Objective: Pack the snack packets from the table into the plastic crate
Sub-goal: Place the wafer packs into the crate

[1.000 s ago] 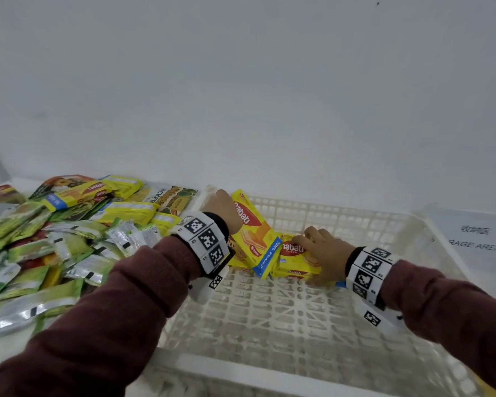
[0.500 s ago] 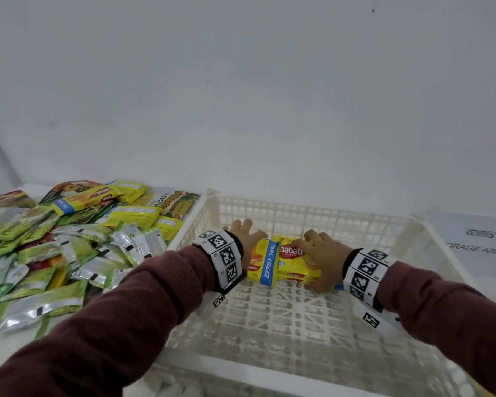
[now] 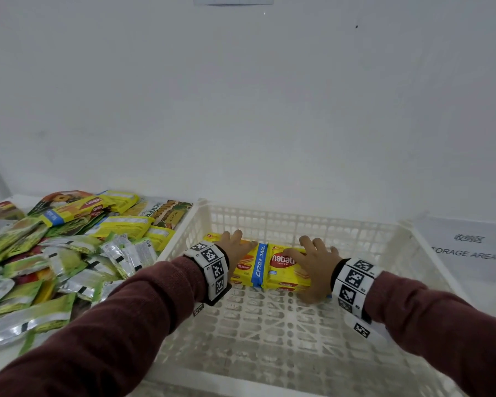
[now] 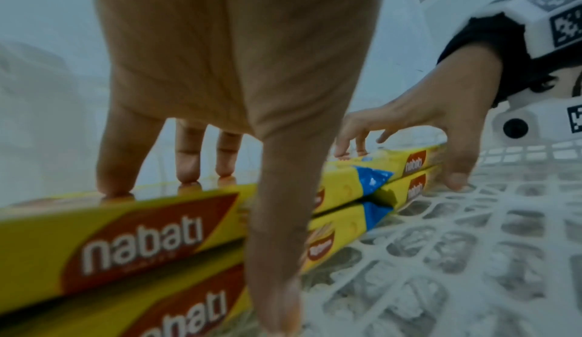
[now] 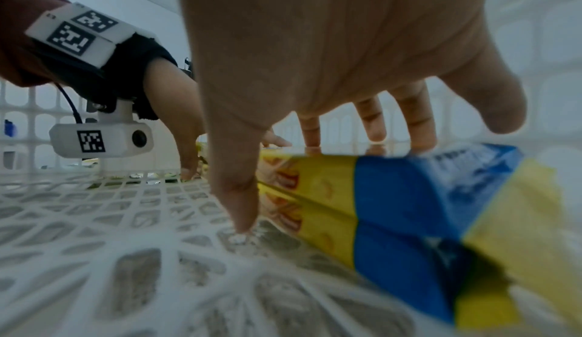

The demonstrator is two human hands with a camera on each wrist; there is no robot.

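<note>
Yellow Nabati wafer packets (image 3: 284,267) lie in two low stacks side by side on the floor of the white plastic crate (image 3: 298,219), near its far wall. My left hand (image 3: 236,247) rests on the left stack (image 4: 126,238) with straight fingertips (image 4: 113,188) on top and the thumb down its front. My right hand (image 3: 315,262) presses the right stack (image 5: 393,193) the same way, its thumb (image 5: 239,205) touching the crate floor. Neither hand curls round a packet.
A loose pile of green, silver and yellow snack packets (image 3: 69,239) covers the table left of the crate. A white sign reading "storage area" (image 3: 467,250) lies to the right. A white wall stands close behind. The crate's near floor (image 3: 269,339) is bare grid.
My left hand lowered a tilted yellow packet into the crate and laid it flat beside the right stack. Its fingers now rest on top. The right hand stayed on its stack.
</note>
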